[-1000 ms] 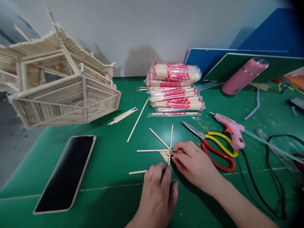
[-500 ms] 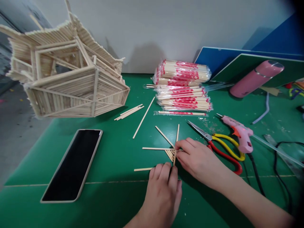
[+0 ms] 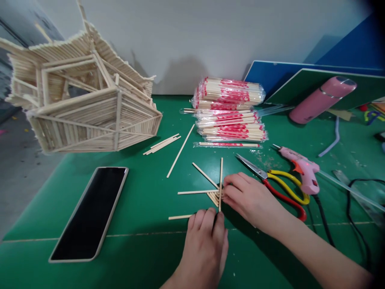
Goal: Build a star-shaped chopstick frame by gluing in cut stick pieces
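Observation:
Several bare wooden chopsticks lie crossed in a fan in front of me: an upright chopstick (image 3: 221, 172), a slanting chopstick (image 3: 204, 174) and a level chopstick (image 3: 195, 192). Short stick pieces (image 3: 213, 197) sit under the crossing. My right hand (image 3: 248, 196) pinches at that crossing from the right; its fingertips are partly hidden. Below, my left hand (image 3: 204, 241) is closed over a lower chopstick (image 3: 179, 217) that pokes out to the left, with fingertips by the upright chopstick's bottom end.
A large chopstick model house (image 3: 117, 116) stands back left, a phone (image 3: 90, 212) before it. Loose sticks (image 3: 162, 143) and wrapped chopstick packs (image 3: 231, 108) lie behind. To the right are scissors (image 3: 264, 174), a pink glue gun (image 3: 300, 166) with cord, and a pink flask (image 3: 321, 100).
The upright chopstick has turned slightly, its top end shifting left so it stands straighter. My right fingertips have slid off its left side to the right. My left hand stays nearly in place.

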The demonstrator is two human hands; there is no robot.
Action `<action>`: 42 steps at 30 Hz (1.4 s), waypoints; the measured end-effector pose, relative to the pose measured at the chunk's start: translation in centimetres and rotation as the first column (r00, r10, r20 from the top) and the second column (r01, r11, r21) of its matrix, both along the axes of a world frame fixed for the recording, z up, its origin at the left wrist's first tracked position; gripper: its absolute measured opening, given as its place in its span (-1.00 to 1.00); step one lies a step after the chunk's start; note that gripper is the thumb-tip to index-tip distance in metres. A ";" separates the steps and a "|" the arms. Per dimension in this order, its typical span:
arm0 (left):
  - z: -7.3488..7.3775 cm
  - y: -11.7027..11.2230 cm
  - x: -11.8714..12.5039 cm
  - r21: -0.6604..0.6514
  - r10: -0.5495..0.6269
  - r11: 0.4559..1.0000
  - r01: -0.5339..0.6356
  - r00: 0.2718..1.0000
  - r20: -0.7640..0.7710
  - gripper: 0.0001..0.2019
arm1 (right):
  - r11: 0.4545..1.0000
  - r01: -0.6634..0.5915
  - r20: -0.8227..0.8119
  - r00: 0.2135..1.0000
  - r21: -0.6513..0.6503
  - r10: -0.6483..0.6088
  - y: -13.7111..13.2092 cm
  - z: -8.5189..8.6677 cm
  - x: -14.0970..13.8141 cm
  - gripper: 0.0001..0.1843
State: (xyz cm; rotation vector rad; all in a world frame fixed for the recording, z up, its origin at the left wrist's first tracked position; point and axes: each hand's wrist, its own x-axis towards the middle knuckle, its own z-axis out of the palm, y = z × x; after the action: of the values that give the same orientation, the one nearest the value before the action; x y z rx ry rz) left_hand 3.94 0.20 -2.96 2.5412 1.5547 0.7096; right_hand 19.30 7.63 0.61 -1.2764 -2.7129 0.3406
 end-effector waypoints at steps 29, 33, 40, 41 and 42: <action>2.0 5.9 1.6 -0.276 0.022 0.961 -0.018 1.000 0.013 -0.84 | 0.868 0.470 -0.218 0.840 -0.161 -0.496 -3.9 -2.1 0.4 -0.87; 1.9 6.0 1.6 -0.298 0.027 0.954 -0.011 0.998 0.050 -0.85 | 0.866 0.471 -0.212 0.840 -0.171 -0.499 -4.0 -2.2 0.4 -0.87; 1.8 6.1 1.5 -0.305 0.024 0.952 0.008 0.995 0.102 -0.83 | 0.863 0.475 -0.205 0.839 -0.174 -0.504 -4.1 -2.3 0.5 -0.87; 1.8 6.1 1.5 -0.302 0.024 0.953 0.011 0.994 0.109 -0.83 | 0.863 0.476 -0.210 0.838 -0.169 -0.504 -4.1 -2.3 0.4 -0.87; 1.8 6.1 1.5 -0.297 0.025 0.955 0.011 0.993 0.116 -0.83 | 0.864 0.476 -0.214 0.837 -0.164 -0.503 -4.1 -2.3 0.4 -0.86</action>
State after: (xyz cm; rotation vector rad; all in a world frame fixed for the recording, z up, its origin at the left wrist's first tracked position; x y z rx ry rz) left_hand 5.43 6.28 -1.20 2.2352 1.5038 0.5655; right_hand 19.70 3.55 -1.67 -1.7602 -2.0839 0.5427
